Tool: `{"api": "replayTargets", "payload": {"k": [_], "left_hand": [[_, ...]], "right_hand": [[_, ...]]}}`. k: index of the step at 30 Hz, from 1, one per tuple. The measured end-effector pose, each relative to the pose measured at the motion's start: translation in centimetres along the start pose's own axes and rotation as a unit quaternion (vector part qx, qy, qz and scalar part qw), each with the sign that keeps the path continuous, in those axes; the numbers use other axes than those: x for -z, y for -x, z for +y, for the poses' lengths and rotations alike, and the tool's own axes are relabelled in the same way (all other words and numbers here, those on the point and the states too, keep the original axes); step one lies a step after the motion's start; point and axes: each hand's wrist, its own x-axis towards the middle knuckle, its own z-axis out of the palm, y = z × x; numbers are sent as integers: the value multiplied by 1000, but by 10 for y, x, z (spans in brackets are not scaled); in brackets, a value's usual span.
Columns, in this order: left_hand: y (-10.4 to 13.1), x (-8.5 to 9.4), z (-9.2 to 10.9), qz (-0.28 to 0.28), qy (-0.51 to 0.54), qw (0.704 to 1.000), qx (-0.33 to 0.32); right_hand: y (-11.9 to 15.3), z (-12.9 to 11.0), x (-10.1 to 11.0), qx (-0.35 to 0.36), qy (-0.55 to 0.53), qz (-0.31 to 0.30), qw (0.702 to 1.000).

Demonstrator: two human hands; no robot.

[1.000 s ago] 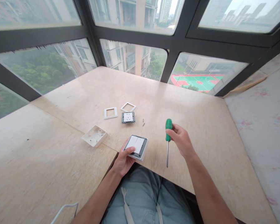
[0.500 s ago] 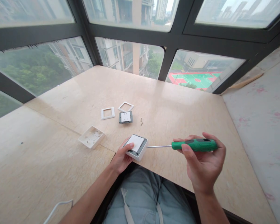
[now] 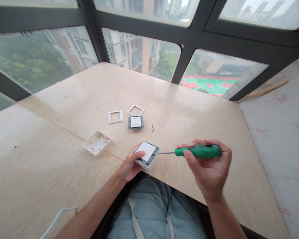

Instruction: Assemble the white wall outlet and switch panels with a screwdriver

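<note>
My left hand grips a white wall switch with a grey mounting frame, seated in a white box, its thumb lying across the white face. In my right hand is a screwdriver with a green and black handle, held level. Its thin metal shaft reaches left, and the tip meets the right part of the grey frame. Whether a screw sits under the tip is too small to tell.
Beyond my hands lie a socket, two white cover frames and two small screws. An open white mounting box rests to the left. A white cable lies at the lower left. Windows edge the tabletop.
My right hand has moved left with the screwdriver, bringing its tip from the switch's right edge onto the grey frame. The view has shifted slightly.
</note>
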Motion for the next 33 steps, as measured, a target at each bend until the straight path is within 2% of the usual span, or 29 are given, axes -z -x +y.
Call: {"api": "replayTargets", "payload": {"k": [6, 13, 18, 22, 24, 29, 33], "left_hand": [[3, -3, 0, -4, -5, 1000, -13], [5, -10, -1, 14, -12, 1000, -19], [5, -10, -2, 33, -3, 999, -39], [4, -11, -4, 42, -5, 998, -56], [4, -12, -4, 52, -9, 997, -61], [5, -15, -4, 64, -41, 995, -63], [6, -17, -5, 65, -66, 994, -61]], "right_hand": [[-12, -13, -6, -51, 13, -55, 997], [-36, -22, 11, -100, 16, -244, 965], [-49, -27, 38, -131, 154, -270, 941], [-54, -25, 58, -159, 262, -321, 896], [-53, -23, 63, -148, 305, -360, 869], [-52, -19, 62, -71, 351, -466, 809], [-63, -15, 55, -25, 375, -491, 786]]}}
